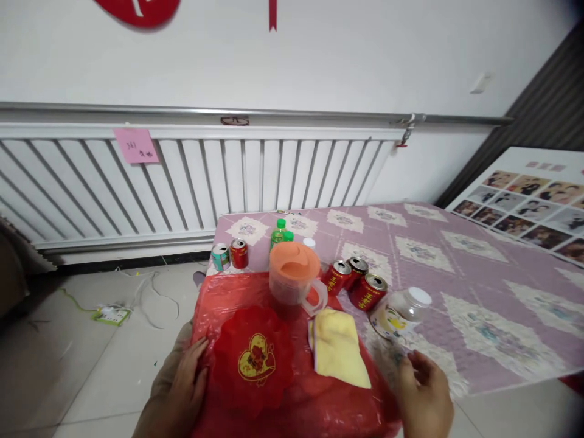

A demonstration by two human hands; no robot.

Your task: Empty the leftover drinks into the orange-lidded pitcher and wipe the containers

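Note:
My left hand (189, 374) lies with its fingers stretched out on the left edge of a red plastic sheet (232, 286). Close beside it is a red plate (278, 365) with a scalloped rim and a gold heart print. My right hand (426, 389) is closed with bent fingers at the sheet's right side; what it pinches, perhaps clear film, I cannot make out. A folded yellow cloth (340, 353) rests between plate and right hand. Behind the plate stands a clear pitcher (292, 289) with an orange lid (296, 261). A white-capped clear jar (401, 313) is just beyond my right hand.
Three red cans (368, 293) stand right of the pitcher. A teal can (221, 258) and a small red can (239, 253) are at back left. Green-capped bottles (279, 232) stand behind the pitcher. A patterned cloth (483, 304) covers the table before a white radiator (274, 170).

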